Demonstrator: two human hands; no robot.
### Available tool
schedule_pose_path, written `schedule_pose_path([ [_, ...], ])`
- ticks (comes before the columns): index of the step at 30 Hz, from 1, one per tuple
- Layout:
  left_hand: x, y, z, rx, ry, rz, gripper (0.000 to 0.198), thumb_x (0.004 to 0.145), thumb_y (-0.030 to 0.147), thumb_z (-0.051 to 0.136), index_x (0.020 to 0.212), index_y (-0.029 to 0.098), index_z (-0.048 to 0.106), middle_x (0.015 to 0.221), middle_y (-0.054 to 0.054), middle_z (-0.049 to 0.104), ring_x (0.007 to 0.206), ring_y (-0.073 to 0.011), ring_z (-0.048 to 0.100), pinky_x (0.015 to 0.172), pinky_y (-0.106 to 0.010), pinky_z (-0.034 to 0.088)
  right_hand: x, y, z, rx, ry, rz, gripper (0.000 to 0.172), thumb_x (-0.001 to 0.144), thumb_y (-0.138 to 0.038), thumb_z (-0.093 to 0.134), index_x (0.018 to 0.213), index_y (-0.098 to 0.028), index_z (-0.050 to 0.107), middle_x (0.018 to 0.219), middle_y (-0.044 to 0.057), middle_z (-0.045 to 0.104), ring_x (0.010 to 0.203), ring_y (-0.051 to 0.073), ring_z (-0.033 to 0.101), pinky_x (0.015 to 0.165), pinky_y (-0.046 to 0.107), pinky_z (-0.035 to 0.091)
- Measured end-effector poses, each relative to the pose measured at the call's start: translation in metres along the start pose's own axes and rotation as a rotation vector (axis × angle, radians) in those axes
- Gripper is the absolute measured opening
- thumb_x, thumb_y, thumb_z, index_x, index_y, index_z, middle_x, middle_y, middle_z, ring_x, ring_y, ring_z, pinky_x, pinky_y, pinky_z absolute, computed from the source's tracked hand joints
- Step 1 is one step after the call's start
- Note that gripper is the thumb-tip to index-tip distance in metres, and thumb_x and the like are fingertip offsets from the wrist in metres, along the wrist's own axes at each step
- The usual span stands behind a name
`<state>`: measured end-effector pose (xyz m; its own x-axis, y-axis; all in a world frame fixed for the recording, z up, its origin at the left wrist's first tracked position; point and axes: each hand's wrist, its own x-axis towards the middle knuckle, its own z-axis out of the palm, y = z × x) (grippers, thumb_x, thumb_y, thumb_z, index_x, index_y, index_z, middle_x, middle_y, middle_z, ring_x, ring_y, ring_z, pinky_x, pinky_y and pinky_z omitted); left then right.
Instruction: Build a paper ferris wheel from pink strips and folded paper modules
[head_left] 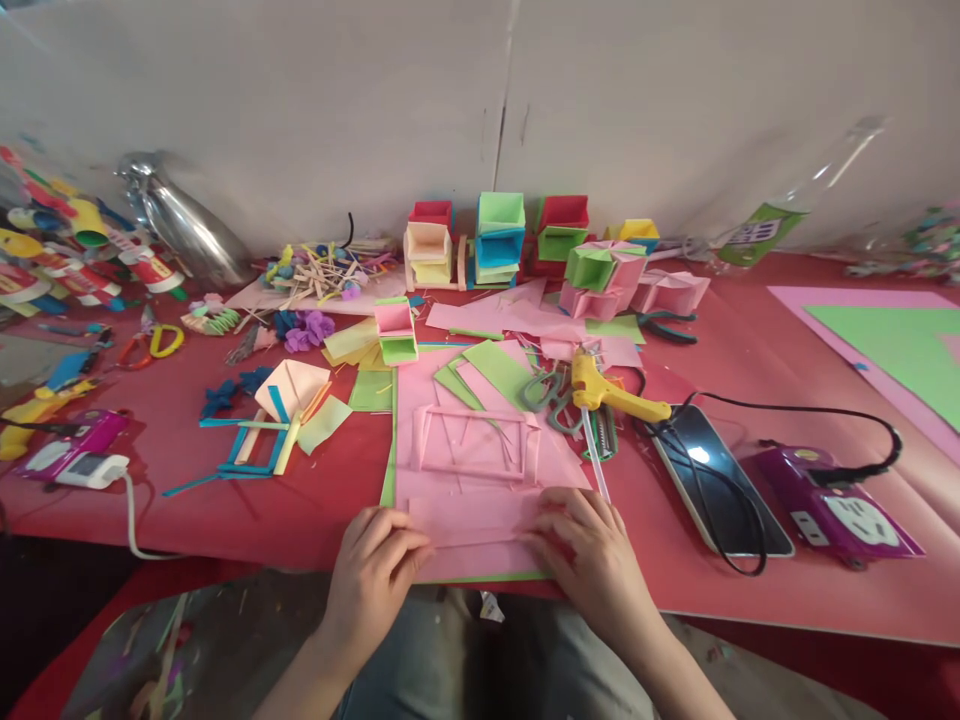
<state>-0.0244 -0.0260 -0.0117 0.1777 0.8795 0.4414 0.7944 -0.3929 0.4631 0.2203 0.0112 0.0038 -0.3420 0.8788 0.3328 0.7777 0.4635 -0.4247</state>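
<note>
A strip of pink paper lies along the near edge of a pink sheet. My left hand pinches the strip's left end between thumb and fingers. At its right end, my right hand has its fingers bent over the paper in the same way. Just beyond the strip rests a pink paper frame, rectangular and made of thin rolled or folded pieces. Green paper pieces lie behind that frame. A yellow glue gun with a clear glue stick sits beyond my right hand, beside grey-handled scissors.
A phone and a purple power socket with a black cable lie at right. Folded paper boxes stand along the wall. At left are a blue-and-cream paper frame, yellow-red scissors, and a metal jug. A glass bottle leans at back right.
</note>
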Motion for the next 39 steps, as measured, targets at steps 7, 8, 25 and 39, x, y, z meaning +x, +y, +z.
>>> schedule_pose_path([
  [7, 0.004, 0.009, -0.001, 0.153, -0.047, -0.116, 0.014, 0.084, 0.017, 0.049, 0.072, 0.019, 0.056, 0.074, -0.003, 0.055, 0.072, -0.0182, 0.047, 0.066, -0.031, 0.037, 0.003, -0.009, 0.005, -0.15, -0.002, 0.12, 0.017, 0.083, -0.03, 0.053, 0.072, -0.023, 0.064, 0.091, 0.006, 0.059, 0.086, 0.022, 0.05, 0.071, 0.036, 0.041],
  [8, 0.006, 0.011, -0.001, 0.183, -0.06, -0.135, 0.013, 0.083, 0.017, 0.05, 0.072, 0.019, 0.055, 0.076, -0.003, 0.055, 0.073, -0.019, 0.047, 0.066, -0.032, 0.036, 0.004, -0.011, 0.006, -0.176, -0.003, 0.136, 0.015, 0.081, -0.03, 0.055, 0.07, -0.022, 0.062, 0.091, 0.006, 0.059, 0.086, 0.023, 0.05, 0.07, 0.037, 0.04],
  [25, 0.012, 0.026, -0.002, 0.232, -0.141, 0.116, 0.014, 0.08, 0.009, 0.048, 0.079, 0.018, 0.058, 0.082, -0.004, 0.061, 0.081, -0.022, 0.054, 0.074, -0.035, 0.042, 0.006, -0.011, 0.002, -0.032, -0.183, -0.399, 0.024, 0.091, -0.017, 0.036, 0.093, -0.018, 0.061, 0.089, 0.006, 0.061, 0.081, 0.019, 0.047, 0.072, 0.031, 0.038],
  [39, 0.018, 0.013, 0.001, 0.172, -0.229, 0.203, 0.014, 0.087, 0.014, 0.047, 0.087, 0.019, 0.059, 0.08, -0.002, 0.06, 0.073, -0.0177, 0.055, 0.065, -0.028, 0.044, 0.013, -0.009, 0.012, 0.049, -0.213, -0.382, 0.021, 0.091, -0.017, 0.038, 0.09, -0.016, 0.059, 0.084, 0.006, 0.06, 0.075, 0.018, 0.047, 0.067, 0.03, 0.038],
])
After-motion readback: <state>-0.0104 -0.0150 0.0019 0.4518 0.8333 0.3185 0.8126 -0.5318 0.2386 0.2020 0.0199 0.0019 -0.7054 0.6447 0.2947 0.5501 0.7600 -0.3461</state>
